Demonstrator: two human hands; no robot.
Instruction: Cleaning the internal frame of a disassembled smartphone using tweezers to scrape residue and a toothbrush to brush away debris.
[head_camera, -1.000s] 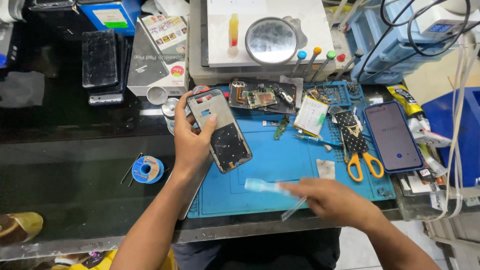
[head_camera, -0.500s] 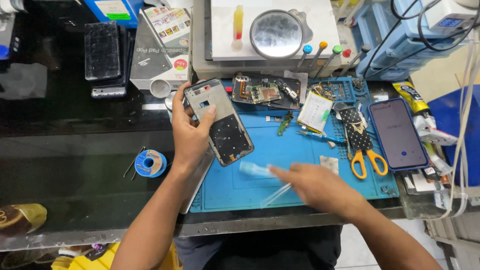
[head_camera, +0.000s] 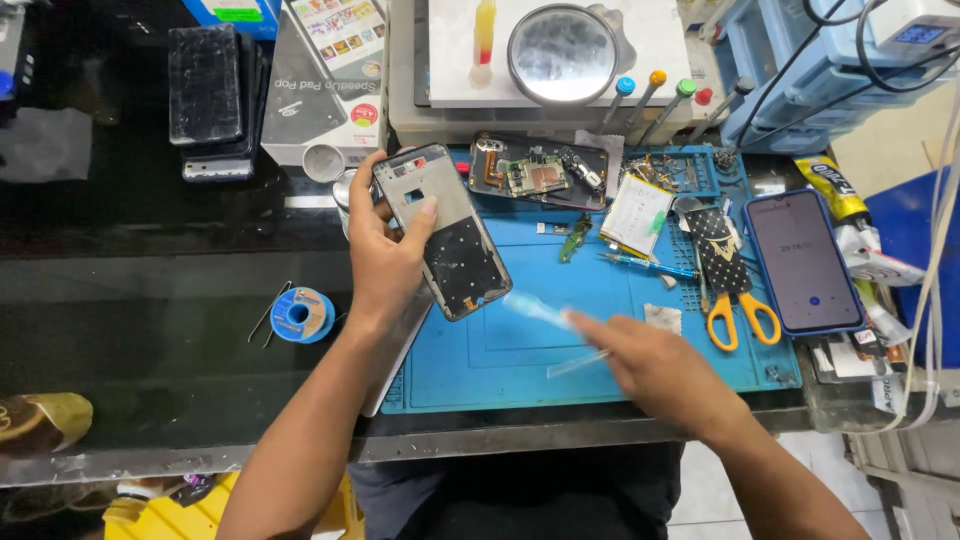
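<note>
- Over the blue work mat (head_camera: 520, 350), we note that the left hand (head_camera: 385, 255) has drawn the opened phone frame (head_camera: 440, 230) slightly higher and closer to the camera than a second ago; the frame remains lifted off the mat, its lower end tilted toward the right.
- Left hand: fingers closed around the frame's edge, thumb pressed on its upper inner face. Wrist bent, forearm rising from the lower left.
- Right hand (head_camera: 660, 370): it has shifted a little rightward along the mat. It appears to pinch a pale, blurred strip (head_camera: 535, 308) pointing toward the frame's lower end; we cannot tell the exact grip through the blur.
- Nearby we record yellow-handled scissors (head_camera: 735, 300), an intact phone (head_camera: 800, 262), and a solder spool (head_camera: 300, 315).
</note>
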